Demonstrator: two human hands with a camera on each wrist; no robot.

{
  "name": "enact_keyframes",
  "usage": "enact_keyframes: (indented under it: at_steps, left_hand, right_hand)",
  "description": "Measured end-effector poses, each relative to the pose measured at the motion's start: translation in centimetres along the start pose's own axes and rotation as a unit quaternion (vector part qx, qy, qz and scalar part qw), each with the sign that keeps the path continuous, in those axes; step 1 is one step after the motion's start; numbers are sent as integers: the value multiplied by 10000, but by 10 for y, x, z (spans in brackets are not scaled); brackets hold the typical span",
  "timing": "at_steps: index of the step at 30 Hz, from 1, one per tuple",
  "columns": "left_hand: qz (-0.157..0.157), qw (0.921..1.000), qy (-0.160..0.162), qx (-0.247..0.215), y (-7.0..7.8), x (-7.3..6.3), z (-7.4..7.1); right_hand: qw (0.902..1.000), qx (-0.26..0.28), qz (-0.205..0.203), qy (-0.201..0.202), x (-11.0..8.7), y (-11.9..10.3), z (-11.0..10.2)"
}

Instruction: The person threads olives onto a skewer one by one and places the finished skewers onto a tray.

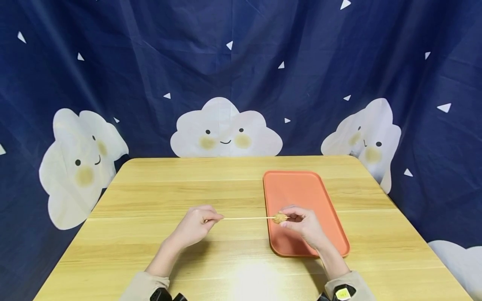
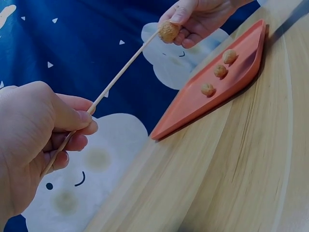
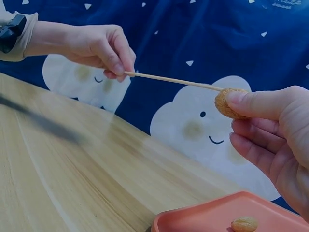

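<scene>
My left hand pinches a thin wooden skewer near one end, its shaft running back under the fingers in the left wrist view. At the skewer's other end is a round, golden-brown fried ball. Thumb and fingers of my right hand pinch this ball, above an orange tray. In the head view a pale tip shows at the ball's right side. Three similar brown balls, a near one, a middle one and a far one, lie in a row on the tray.
The wooden table carries the tray on its right half. Behind it hangs a dark blue curtain printed with white clouds and small triangles. In the head view, the right hand hides the balls on the tray.
</scene>
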State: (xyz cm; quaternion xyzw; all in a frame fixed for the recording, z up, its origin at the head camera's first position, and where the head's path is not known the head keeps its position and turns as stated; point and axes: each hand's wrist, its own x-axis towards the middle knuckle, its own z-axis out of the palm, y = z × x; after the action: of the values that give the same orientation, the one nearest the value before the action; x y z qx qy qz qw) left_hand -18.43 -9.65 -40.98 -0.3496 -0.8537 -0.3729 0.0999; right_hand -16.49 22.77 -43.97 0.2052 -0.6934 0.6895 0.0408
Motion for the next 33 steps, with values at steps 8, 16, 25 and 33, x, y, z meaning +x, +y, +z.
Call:
enact_keyframes:
  at_steps: [8,16,25,33]
  left_hand:
    - [-3,10000,-9,-74,2,2,0]
    - [26,10000,16,-51,5,4,0]
    - [21,10000,57,41,5,4,0]
    - [176,9998,40,94,6,5,0]
  right_hand:
    - [9999,-117,99,41,2,-2,2]
    - [9993,-362,95,51,4,-2,2]
    - [9998,-211,-48,0,6,-1,4]
    - [9998,-75,-190,-90,6,1,5]
